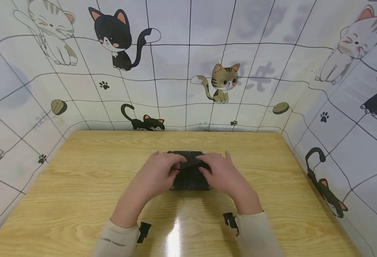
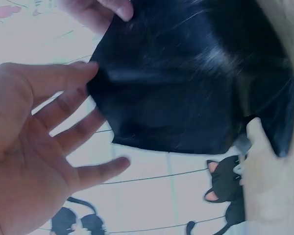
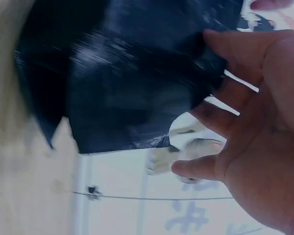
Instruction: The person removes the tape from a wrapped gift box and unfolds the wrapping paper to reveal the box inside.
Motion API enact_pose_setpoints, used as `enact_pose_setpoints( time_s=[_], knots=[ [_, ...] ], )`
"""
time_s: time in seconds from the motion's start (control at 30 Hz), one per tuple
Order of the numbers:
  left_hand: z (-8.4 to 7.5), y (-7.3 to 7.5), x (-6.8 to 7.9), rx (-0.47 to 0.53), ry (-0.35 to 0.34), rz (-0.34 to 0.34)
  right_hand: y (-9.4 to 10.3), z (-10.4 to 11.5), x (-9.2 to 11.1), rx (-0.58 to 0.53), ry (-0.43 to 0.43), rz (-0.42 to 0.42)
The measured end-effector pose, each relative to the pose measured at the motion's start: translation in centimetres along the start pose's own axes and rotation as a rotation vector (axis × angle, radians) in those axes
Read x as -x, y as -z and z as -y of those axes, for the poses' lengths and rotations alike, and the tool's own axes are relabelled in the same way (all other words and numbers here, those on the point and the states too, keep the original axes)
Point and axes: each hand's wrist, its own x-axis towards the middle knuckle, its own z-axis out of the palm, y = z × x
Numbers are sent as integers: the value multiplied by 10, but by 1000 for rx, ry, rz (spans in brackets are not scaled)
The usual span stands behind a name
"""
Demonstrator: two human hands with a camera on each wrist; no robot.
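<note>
A folded piece of thin, shiny black plastic (image 1: 189, 181), possibly a bag, lies at the middle of the table with its upper layer lifted. My left hand (image 1: 157, 175) pinches the left side of that raised edge between thumb and fingers. At the right side, my right hand (image 1: 222, 175) pinches the same edge. In the left wrist view the black plastic (image 2: 171, 103) hangs from the thumb and fingertips, its creases showing. The right wrist view has the black plastic (image 3: 122, 103) gripped likewise, with a flap folded out beside the table. What lies between the layers is hidden.
The light wooden table (image 1: 95, 171) reaches to a white cloth wall (image 1: 172, 89) printed with cats and grid lines, at the back and both sides. Small black pieces (image 1: 144, 232) stick out by the sleeve cuffs.
</note>
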Motion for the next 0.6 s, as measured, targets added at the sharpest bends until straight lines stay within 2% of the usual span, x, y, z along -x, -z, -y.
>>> enact_pose_setpoints(
  time_s=[0.13, 0.3, 0.4, 0.53, 0.6],
  knots=[
    [-4, 11, 15, -19, -77, 49, 16, 4, 19, 88, 51, -10],
    [-5, 17, 41, -25, -96, 187, 28, 9, 47, 155, 133, 68],
    [-2, 15, 55, -11, -90, 302, 29, 10, 62, 134, 155, 187],
    [2, 6, 65, 29, -40, 464, 23, 10, 71, 28, 48, 432],
    [5, -1, 68, 39, -1, 526, 17, 10, 73, 8, 2, 511]
  ],
)
